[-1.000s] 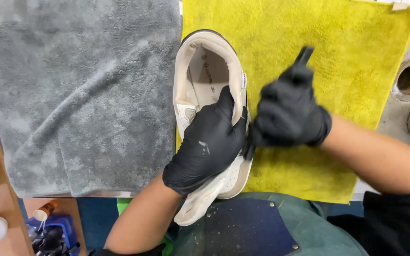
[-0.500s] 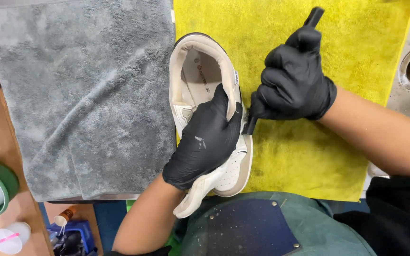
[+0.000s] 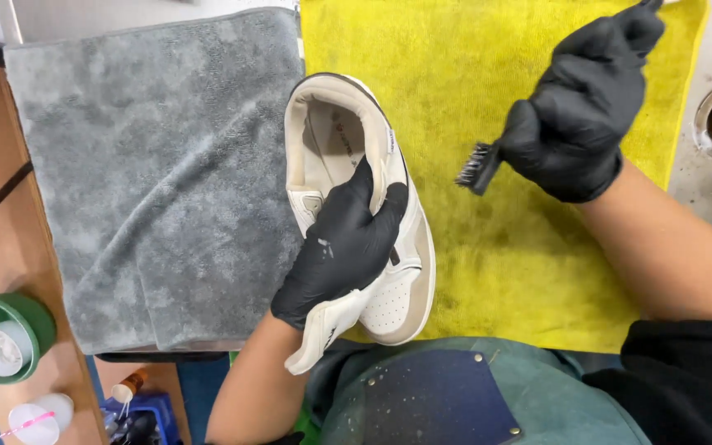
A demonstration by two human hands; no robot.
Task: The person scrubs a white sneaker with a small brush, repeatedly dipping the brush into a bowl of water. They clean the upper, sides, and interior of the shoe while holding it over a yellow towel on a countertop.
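While the gloved left hand [image 3: 341, 247] clamps a white-and-tan sneaker [image 3: 356, 206] by its collar over a yellow towel [image 3: 504, 247], the right hand [image 3: 583, 107] stays closed around a small black brush [image 3: 477, 167], lifted clear of the shoe. Brushing looks unfinished. A grey towel [image 3: 158, 181] lies alongside on the surface.

Bright, even overhead light, soft shadows, sharp focus, slight wide-angle edge distortion.
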